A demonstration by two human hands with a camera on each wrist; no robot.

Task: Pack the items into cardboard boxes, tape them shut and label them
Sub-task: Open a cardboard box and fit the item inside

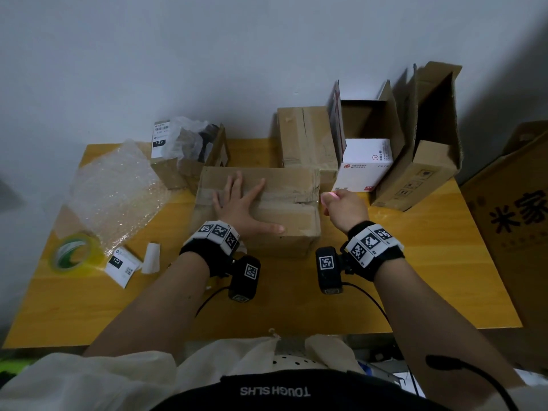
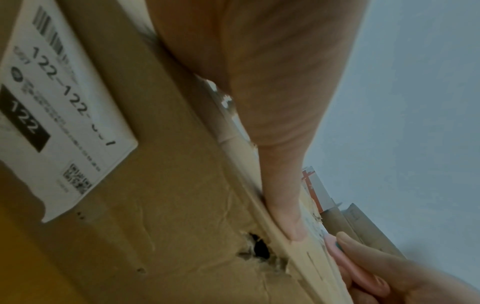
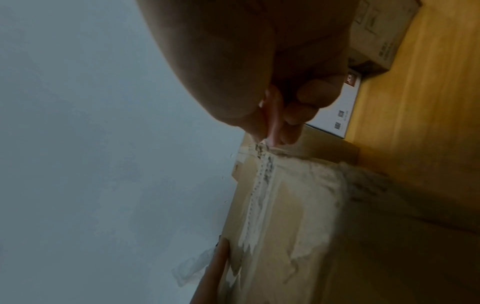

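A closed, tape-covered cardboard box (image 1: 284, 221) stands in the middle of the yellow table (image 1: 296, 301). My left hand (image 1: 246, 203) lies flat on its top with the fingers spread; its thumb (image 2: 285, 205) presses along the top near the front edge. A white label (image 2: 59, 107) printed 122 is stuck on the box's front face. My right hand (image 1: 341, 207) is curled round a small pink tool (image 1: 327, 198), seemingly a cutter, at the box's top right edge. The pink tool (image 3: 274, 115) touches the end of the worn tape seam (image 3: 259, 185).
Left of the box lie bubble wrap (image 1: 115, 191), a roll of clear tape (image 1: 74, 253) and loose labels (image 1: 121, 265). Behind stand a small box with a plastic bag (image 1: 186, 149), a closed box (image 1: 305, 140), an open box holding a white carton (image 1: 367, 164) and a tall open box (image 1: 427, 149).
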